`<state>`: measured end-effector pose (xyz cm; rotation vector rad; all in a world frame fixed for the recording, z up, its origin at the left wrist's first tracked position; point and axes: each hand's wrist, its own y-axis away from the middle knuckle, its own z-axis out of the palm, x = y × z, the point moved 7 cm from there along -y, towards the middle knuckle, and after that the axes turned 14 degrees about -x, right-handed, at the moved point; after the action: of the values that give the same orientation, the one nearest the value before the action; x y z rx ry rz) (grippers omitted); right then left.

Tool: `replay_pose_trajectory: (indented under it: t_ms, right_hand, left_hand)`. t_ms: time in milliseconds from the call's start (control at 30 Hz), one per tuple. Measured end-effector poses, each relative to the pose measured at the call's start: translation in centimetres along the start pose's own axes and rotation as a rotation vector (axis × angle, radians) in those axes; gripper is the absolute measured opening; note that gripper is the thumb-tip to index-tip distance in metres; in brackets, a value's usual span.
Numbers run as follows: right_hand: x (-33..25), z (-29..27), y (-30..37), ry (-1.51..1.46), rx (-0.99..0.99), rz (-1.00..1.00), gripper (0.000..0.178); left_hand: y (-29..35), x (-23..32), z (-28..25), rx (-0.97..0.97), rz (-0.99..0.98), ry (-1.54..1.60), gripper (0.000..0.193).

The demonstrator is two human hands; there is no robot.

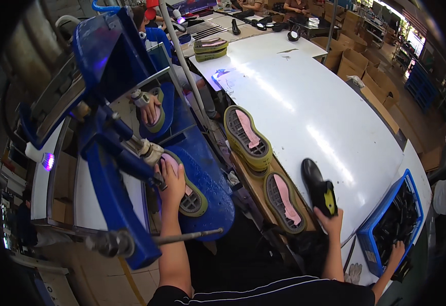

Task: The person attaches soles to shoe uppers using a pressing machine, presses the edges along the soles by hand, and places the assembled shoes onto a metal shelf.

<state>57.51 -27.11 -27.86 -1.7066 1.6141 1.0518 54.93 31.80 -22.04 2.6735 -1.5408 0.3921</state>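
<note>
In the head view, the left hand (172, 186) lies over a sole (193, 204) on the blue plate (218, 196) of a blue machine (111, 199). Its fingers stretch along the sole's pink strip; whether they close on the rim I cannot tell. A mirror (184, 113) beyond the plate shows a hand on a sole.

The right hand (329, 220) holds a black shoe (313, 178) by the heel end, fingers closed around it. The toe points away from the person, and yellow-green shows at the heel. The shoe is at the near edge of a white table (335, 122); whether it touches the top I cannot tell.

Between the hands, another pink-stripped sole (285, 204) and a sole stack (247, 137) sit on a brown board (256, 187). Far off stand more green soles (210, 49). At right, a third hand (396, 251) reaches to a blue crate (368, 245) of dark pieces.
</note>
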Motion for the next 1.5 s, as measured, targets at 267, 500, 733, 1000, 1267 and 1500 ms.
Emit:
replay_pose_trajectory:
  t_ms: [267, 500, 733, 1000, 1267, 1500]
  right_hand:
    - [-2.1, 4.7, -10.9, -0.025, -0.161, -0.104, 0.039]
    - [-12.5, 18.3, -44.1, 0.414, -0.188, -0.174, 0.146]
    - [-9.5, 22.6, -39.5, 0.411, -0.083, -0.541, 0.047]
    - [-11.8, 21.1, -37.2, 0.428, -0.002, -0.530, 0.036]
    - [-9.4, 18.4, -35.6, -0.125, -0.254, -0.348, 0.040]
    - [-4.1, 13.5, -27.5, -0.312, -0.484, -0.246, 0.043]
  left_hand:
    - [0.1, -1.6, 0.7, -0.089, -0.077, 0.018, 0.068]
    - [-0.9, 1.9, -0.2, -0.057, -0.009, 0.081, 0.068]
    - [-0.4, -0.4, 0.4, 0.122, 0.046, -0.013, 0.066]
    - [0.0, 0.6, -0.9, 0.066, 0.051, 0.068, 0.065]
    - [0.7, 0.6, -0.3, 0.021, 0.043, 0.102, 0.066]
    - [-0.4, -0.2, -0.1, 0.001, 0.041, 0.035, 0.067]
